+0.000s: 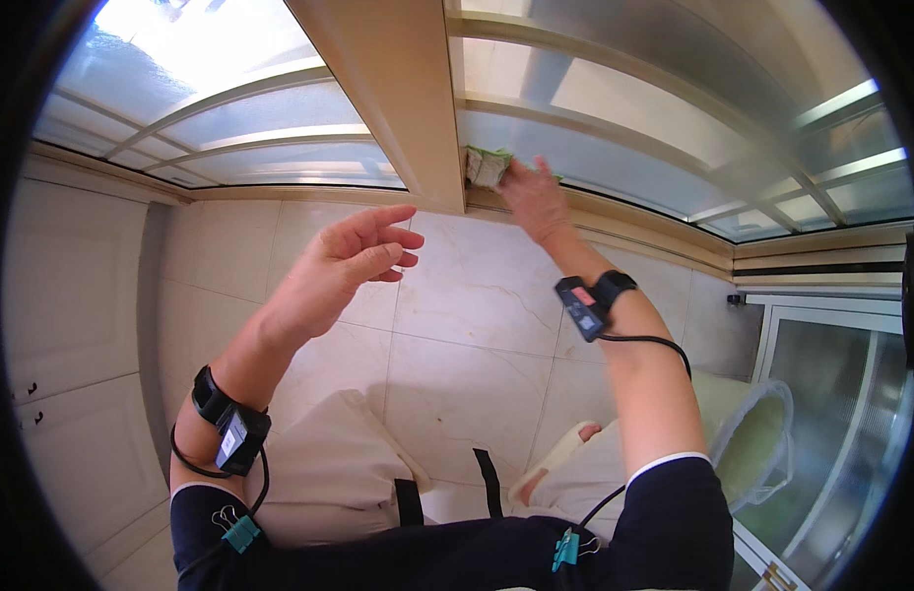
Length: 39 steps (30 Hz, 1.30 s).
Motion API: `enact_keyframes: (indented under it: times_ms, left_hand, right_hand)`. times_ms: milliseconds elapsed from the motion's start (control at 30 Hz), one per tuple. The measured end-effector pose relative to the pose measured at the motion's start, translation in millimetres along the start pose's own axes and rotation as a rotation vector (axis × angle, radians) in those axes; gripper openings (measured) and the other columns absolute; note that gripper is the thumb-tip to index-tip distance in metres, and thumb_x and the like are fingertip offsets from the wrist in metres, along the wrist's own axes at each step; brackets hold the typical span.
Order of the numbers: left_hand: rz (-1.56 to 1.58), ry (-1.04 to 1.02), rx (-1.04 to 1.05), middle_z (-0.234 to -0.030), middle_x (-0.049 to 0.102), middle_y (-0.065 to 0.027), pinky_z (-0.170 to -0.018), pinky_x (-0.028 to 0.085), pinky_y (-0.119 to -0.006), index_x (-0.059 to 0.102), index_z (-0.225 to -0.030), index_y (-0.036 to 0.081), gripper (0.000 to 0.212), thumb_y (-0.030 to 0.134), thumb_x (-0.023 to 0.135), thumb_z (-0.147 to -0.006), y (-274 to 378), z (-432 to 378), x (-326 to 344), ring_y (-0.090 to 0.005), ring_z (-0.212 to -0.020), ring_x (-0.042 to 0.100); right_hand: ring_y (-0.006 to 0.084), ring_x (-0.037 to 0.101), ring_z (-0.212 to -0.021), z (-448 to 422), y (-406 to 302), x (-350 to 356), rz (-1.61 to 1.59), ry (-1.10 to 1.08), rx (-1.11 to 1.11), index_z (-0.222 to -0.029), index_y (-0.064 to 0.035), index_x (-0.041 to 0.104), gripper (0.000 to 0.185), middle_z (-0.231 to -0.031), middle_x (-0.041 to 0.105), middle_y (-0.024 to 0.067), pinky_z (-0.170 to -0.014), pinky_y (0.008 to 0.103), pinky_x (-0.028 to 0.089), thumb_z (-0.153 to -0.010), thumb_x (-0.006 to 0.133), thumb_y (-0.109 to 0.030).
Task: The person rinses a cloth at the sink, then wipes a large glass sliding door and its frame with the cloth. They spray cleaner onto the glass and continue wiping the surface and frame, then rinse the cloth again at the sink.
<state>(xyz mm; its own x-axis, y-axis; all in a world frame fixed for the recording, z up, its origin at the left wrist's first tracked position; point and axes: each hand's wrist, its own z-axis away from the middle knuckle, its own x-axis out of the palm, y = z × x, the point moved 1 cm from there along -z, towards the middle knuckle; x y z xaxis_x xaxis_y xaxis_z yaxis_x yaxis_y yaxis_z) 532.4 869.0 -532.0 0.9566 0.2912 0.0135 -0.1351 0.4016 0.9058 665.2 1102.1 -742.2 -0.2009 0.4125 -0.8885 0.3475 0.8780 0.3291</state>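
My right hand (534, 199) is stretched forward and presses a folded, greyish cloth with green edges (488, 167) into the lower left corner of the right window's frame. Some of the cloth is hidden under my fingers, and the hand is slightly blurred. The cloth lies beside the wide beige window post (401, 96), just above the sill (649, 235). My left hand (353, 258) hangs in the air over the tiled floor, fingers apart and slightly bent, holding nothing. Both forearms carry black strapped-on devices with cables.
Barred windows (280, 118) run along the front. White cabinet doors (76, 281) stand at the left. At the right are a bin with a clear plastic liner (771, 436) and a white-framed ribbed glass door (826, 369). Pale tiles (472, 281) cover the floor.
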Motion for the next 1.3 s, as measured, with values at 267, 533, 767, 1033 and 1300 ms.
enact_keyframes:
  times_ms: [267, 533, 767, 1033, 1300]
  left_hand:
    - [0.008, 0.001, 0.014, -0.110, 0.060, -0.0119, -0.084, 0.047, -0.031, 0.046, -0.129, 0.005, 0.040, 0.009, 0.050, -0.090, -1.0, -5.9, -9.6, -0.0181, -0.097, 0.058]
    - [0.003, -0.010, -0.016, -0.108, 0.060, -0.0106, -0.082, 0.047, -0.029, 0.047, -0.128, 0.005, 0.040, 0.009, 0.051, -0.088, 4.8, -10.9, 19.4, -0.0170, -0.095, 0.059]
    - [-0.025, -0.055, -0.015, -0.106, 0.062, -0.0100, -0.082, 0.047, -0.030, 0.048, -0.127, 0.005, 0.039, 0.009, 0.050, -0.089, -0.8, -18.6, 23.5, -0.0173, -0.094, 0.059]
    - [-0.042, -0.055, -0.123, -0.105, 0.062, -0.0104, -0.081, 0.048, -0.031, 0.049, -0.126, 0.005, 0.037, 0.006, 0.048, -0.089, -22.2, -17.0, 17.8, -0.0177, -0.094, 0.059]
    - [-0.053, -0.110, -0.085, -0.105, 0.062, -0.0093, -0.080, 0.048, -0.030, 0.049, -0.126, 0.006, 0.037, 0.006, 0.049, -0.089, -9.5, -27.8, 44.0, -0.0180, -0.092, 0.060]
  right_hand:
    - [0.0409, 0.011, -0.136, 44.5, 96.3, -43.6, -0.427, 0.864, 1.236, -0.139, 0.0049, 0.018, 0.062, -0.144, 0.015, 0.0293, -0.110, 0.0486, 0.009, -0.087, 0.042, -0.017]
    - [0.0493, 0.005, -0.133, -61.3, -61.3, -18.4, -0.864, 0.525, 1.217, -0.135, 0.0124, 0.013, 0.064, -0.141, 0.007, 0.0368, -0.111, 0.0488, 0.005, -0.084, 0.046, -0.007]
    - [0.0400, -0.005, -0.137, 30.6, 82.0, -33.9, -0.705, 0.624, 1.392, -0.137, 0.0138, 0.003, 0.063, -0.145, -0.003, 0.0319, -0.112, 0.0437, 0.000, -0.086, 0.034, -0.008]
    - [0.0219, 0.046, -0.110, 172.3, 252.6, -3.0, -1.378, 0.890, 1.983, -0.133, 0.0001, 0.029, 0.041, -0.136, 0.036, 0.0132, -0.094, 0.0343, 0.040, -0.093, 0.027, -0.007]
    - [0.0447, -0.008, -0.135, 11.6, 91.3, -81.5, -0.759, 0.827, 1.137, -0.139, 0.0075, 0.009, 0.058, -0.144, -0.005, 0.0339, -0.110, 0.0447, -0.005, -0.090, 0.034, -0.010]
